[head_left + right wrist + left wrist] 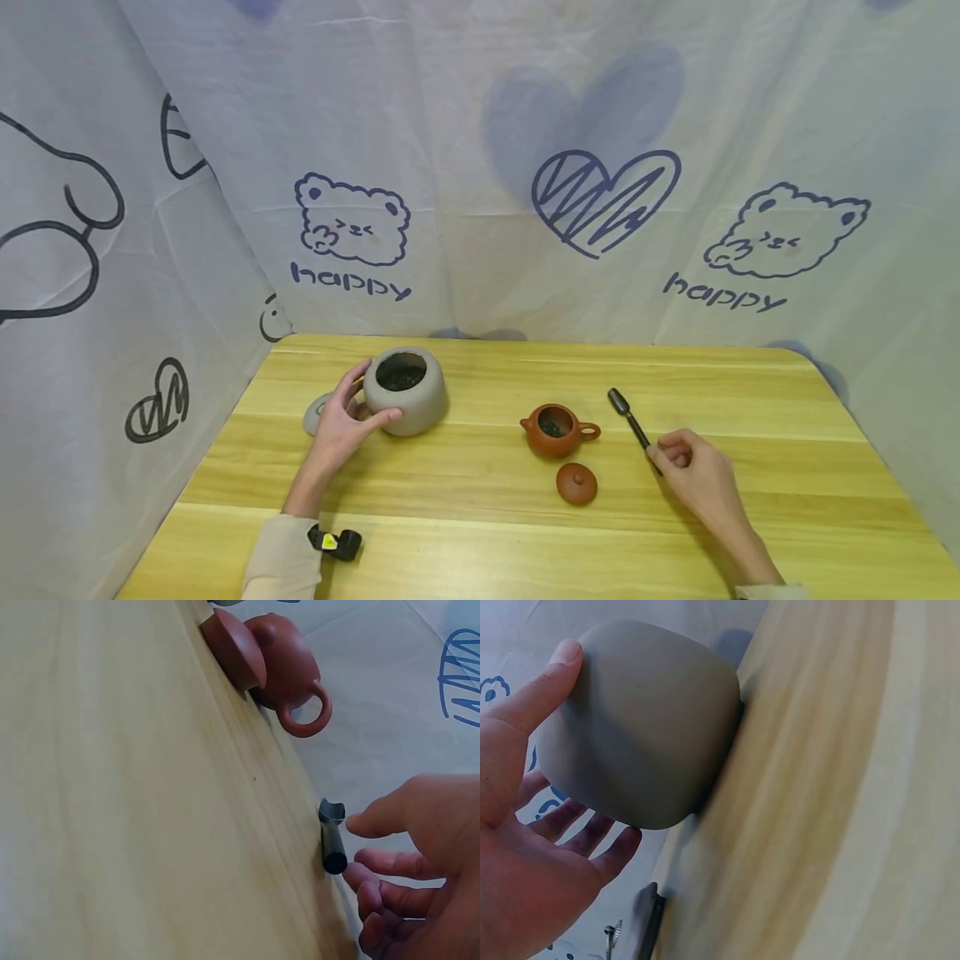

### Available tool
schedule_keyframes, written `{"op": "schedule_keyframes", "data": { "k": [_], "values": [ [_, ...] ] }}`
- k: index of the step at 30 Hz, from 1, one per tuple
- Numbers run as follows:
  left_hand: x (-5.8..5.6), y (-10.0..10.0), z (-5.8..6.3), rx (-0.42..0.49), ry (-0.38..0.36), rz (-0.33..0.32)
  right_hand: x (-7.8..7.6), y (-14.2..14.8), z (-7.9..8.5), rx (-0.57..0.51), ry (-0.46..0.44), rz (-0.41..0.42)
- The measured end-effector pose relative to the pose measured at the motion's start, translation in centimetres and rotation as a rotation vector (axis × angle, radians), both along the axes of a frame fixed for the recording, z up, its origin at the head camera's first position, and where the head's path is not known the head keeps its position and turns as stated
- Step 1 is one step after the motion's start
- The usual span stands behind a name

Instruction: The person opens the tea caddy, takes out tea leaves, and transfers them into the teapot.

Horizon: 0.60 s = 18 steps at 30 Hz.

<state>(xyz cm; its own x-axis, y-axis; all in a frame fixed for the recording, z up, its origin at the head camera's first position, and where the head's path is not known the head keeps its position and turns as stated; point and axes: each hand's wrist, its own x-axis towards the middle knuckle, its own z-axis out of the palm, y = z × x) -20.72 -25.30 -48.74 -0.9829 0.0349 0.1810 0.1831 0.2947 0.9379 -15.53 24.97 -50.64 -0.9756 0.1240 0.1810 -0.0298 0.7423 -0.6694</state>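
Note:
A round grey jar [427,408] with dark tea leaves [401,377] inside stands at the back left. My left hand [345,429] holds its side, the thumb on the near side and the fingers round the left. A grey lid [313,417] lies left of it, partly hidden behind that hand. On the right, a black tea scoop [636,429] lies on the table, its bowl pointing away. My right hand [705,479] is at the handle end, thumb and forefinger parted beside the handle [334,847], other fingers loosely curled.
A small reddish-brown teapot [551,440] without its lid stands between the hands, with dark leaves inside and its handle to the right. Its round lid [577,485] lies in front of it. White printed cloth [480,250] hangs behind the wooden table [465,550].

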Motion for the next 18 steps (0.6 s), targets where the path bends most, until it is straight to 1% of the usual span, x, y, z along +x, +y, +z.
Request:
{"op": "schedule_keyframes", "data": {
  "k": [8, 14, 18],
  "values": [
    [0.1, 0.2, 0.7, -0.046, 0.027, 0.013, 0.0, -0.2, 0.6, -0.048, 0.068, 0.025],
    [0.4, 0.5, 1.5, -0.105, 0.067, 0.048, 0.1, -0.8, 1.0, -0.072, 0.137, 0.036],
    [0.5, 0.7, 2.1, -0.122, 0.092, 0.066, 0.3, -1.2, 1.4, -0.098, 0.162, 0.05]
  ]
}}
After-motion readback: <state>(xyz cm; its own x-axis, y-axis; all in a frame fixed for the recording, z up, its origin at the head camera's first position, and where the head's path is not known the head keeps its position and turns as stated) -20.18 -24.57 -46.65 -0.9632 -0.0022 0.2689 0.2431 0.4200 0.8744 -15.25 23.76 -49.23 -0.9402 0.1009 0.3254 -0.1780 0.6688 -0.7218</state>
